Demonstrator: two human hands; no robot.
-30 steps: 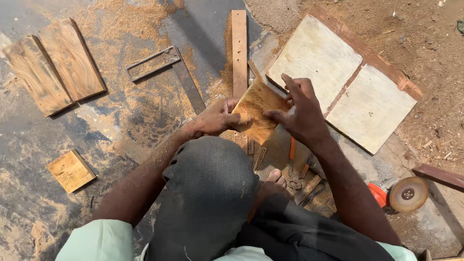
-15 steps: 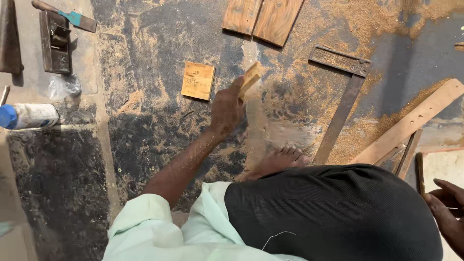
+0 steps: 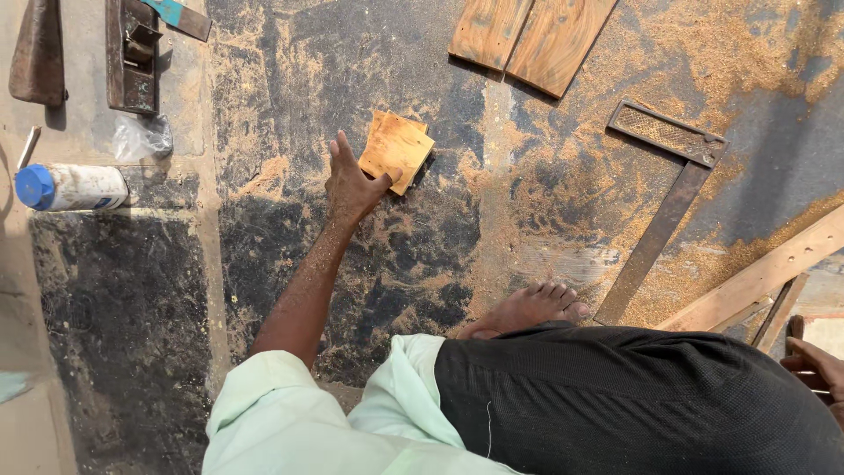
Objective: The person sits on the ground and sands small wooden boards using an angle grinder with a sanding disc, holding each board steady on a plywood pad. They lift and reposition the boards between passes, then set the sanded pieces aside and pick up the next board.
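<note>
Since the earlier frame, a second small wooden square (image 3: 397,151) has landed on the one already on the floor (image 3: 440,237), nearly squared up.

Head view: left hand (image 3: 352,186) lies spread, fingers apart, thumb touching the stack's near edge, gripping nothing. Right hand (image 3: 818,365) sits at frame edge; its state cannot be told. Judgement: nudge edges flush before releasing; loose sawdust beneath may let the pieces skate.
</note>
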